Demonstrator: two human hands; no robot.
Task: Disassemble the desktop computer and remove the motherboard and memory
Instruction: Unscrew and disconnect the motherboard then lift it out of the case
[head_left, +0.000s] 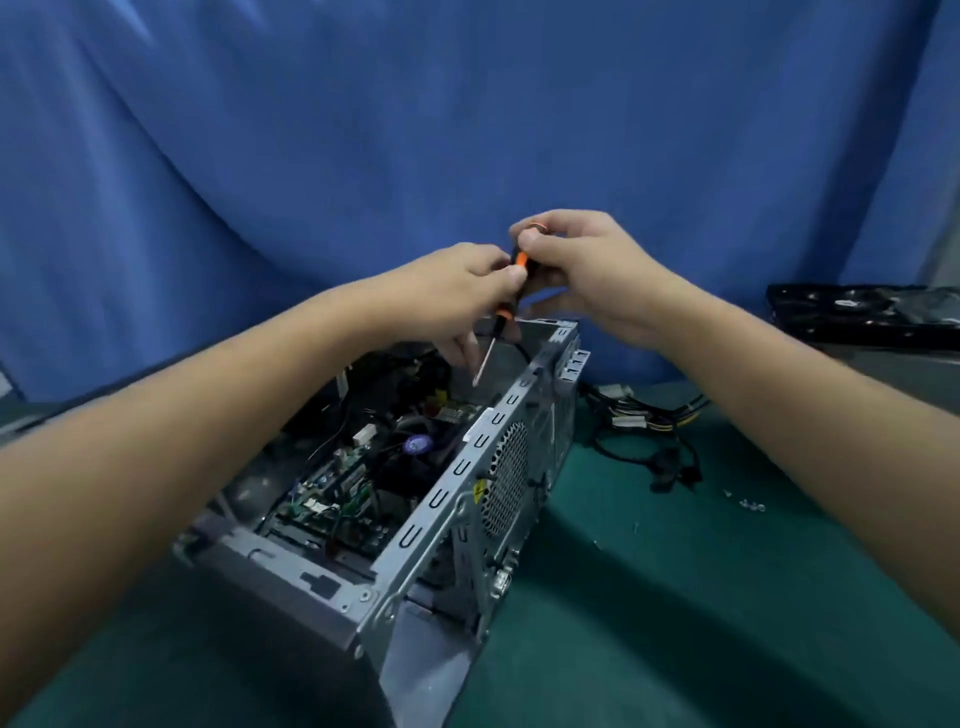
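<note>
Holding the screwdriver (501, 312) with both hands here, over the far end of the open computer case (457, 512). Left hand (467, 291) pinches the orange-and-black handle low down between thumb and fingertips, and the right hand (587, 265) curls its fingers round the top of it. The tip hangs in the air just inside the case, not on any screw I can see. The motherboard (332, 499) sits in the bottom of the case with the CPU fan (418, 444) on top of it. Memory I can't pick out for sure, it's all a bit blurry. What should I watch for?

Reply: Main thing imo, that's a bare metal tip dangling over a populated board. Slip on the way down and you gouge a trace or knock a part off. Seat it square in the screw head before turning, or it cams out and strips the head. Also mind the wires (410, 374) bunched inside the far end. Lift the board with one plugged in and you tear a connector.

OP: Fair. There are loose cables (644, 441) and a few screws (750, 504) out on the green mat (675, 597), right of the case.

Reply: Corral those screws then. They look like they'd roll, and one dropped under the board is a pain.
</note>
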